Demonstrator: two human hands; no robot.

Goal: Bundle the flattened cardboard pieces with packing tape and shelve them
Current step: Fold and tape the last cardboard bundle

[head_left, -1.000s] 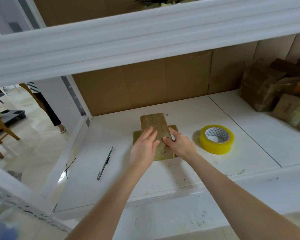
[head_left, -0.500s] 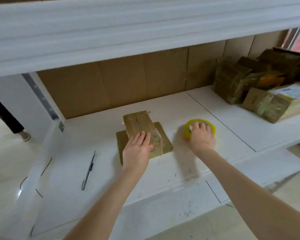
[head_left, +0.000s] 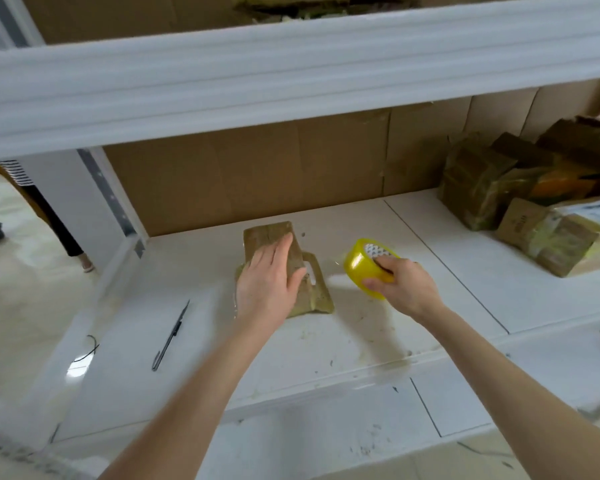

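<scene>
White shelf boards (head_left: pixel 361 344) form the work surface, backed by a brown cardboard panel (head_left: pixel 257 174) and overhung by a white upper shelf beam (head_left: pixel 291 74).

1. The flattened cardboard pieces (head_left: pixel 321 299) lie stacked near the middle of the shelf: a narrower piece on top, a wider one beneath. Position is unchanged from half a second ago.
2. The left hand (head_left: pixel 269 282) remains flat on the stack, fingers straight and together, pressing down. It grasps nothing.
3. The right hand (head_left: pixel 404 285) now grips the packing tape roll (head_left: pixel 362 266), fingers hooked into the core and thumb on the yellow outer face. Half a second ago this hand rested on top of the roll, which lay flat on the shelf. The roll is now raised and tilted on edge, with its open core facing up and back.
4. The roll sits just beside the right edge of the stack, closer than before. Whether a strip of tape spans the gap cannot be determined from the blur.

A dark pen (head_left: pixel 170 336) lies on the shelf to the left of the stack, well apart from it. Taped cardboard bundles (head_left: pixel 482 188) are piled at the far right of the shelf.
</scene>
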